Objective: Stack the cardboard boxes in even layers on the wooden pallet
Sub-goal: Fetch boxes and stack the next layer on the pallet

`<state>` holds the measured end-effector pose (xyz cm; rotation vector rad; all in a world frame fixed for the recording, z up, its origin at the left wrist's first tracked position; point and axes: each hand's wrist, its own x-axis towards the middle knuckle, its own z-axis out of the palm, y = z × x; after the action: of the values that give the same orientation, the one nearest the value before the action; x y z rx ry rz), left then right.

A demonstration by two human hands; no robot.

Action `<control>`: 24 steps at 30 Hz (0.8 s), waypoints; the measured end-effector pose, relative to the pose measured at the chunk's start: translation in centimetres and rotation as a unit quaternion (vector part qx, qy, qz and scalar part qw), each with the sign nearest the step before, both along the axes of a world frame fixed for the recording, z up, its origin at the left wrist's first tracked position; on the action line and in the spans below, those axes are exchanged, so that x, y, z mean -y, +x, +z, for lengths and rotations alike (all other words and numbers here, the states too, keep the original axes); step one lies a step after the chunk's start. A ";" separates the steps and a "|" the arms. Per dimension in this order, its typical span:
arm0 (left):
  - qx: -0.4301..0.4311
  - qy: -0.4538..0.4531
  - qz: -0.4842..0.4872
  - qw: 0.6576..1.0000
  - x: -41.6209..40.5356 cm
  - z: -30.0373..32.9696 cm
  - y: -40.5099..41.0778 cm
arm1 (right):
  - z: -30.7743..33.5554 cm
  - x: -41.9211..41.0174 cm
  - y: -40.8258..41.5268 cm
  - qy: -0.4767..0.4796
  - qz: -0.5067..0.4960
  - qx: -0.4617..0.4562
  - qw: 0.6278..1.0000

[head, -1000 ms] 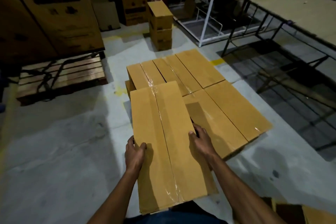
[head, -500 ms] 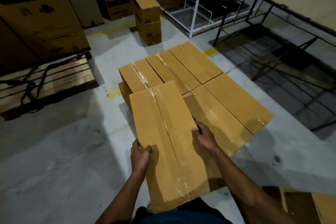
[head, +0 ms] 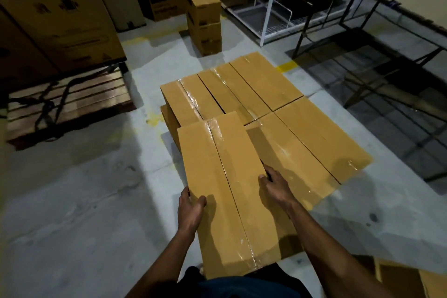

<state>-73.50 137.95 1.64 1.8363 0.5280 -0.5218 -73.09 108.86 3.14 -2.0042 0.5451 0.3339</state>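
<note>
Stack (head: 254,104): top layer approx. four boxes laid, near-left slot unfilled; box (head: 225,191) held above it, fingers of left hand (head: 189,210) and right hand (head: 275,186) clamped on sides.

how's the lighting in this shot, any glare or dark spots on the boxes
Head view: dim overall, the background falling into near-black; clear tape on the long brown cardboard box held by the left hand and right hand throws white glare; a shadow darkens the stacked brown boxes beside it; wide-angle lens bends the table edges.
</note>
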 end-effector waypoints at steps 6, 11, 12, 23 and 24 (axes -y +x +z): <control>-0.031 0.023 0.036 0.999 5.3 -1.9 -1.6 | -3.9 5.6 1.1 0.014 0.056 -0.028 0.998; -0.064 0.034 0.062 0.995 10.3 -3.4 -2.3 | -7.3 9.4 2.6 0.006 0.088 -0.055 0.995; -0.068 0.035 0.074 0.994 11.2 -3.8 -2.4 | -8.1 9.9 2.9 0.007 0.097 -0.058 0.994; -0.087 0.021 0.093 0.992 15.8 -8.2 -1.1 | -14.7 14.2 5.8 0.025 0.128 -0.094 0.987; -0.085 0.023 0.088 0.992 16.0 -8.5 -0.9 | -15.2 14.4 6.1 0.024 0.131 -0.100 0.986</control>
<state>-74.36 121.97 -6.86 1.7769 0.8153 -0.5524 -67.04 94.46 -12.01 -2.0098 0.3910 0.7085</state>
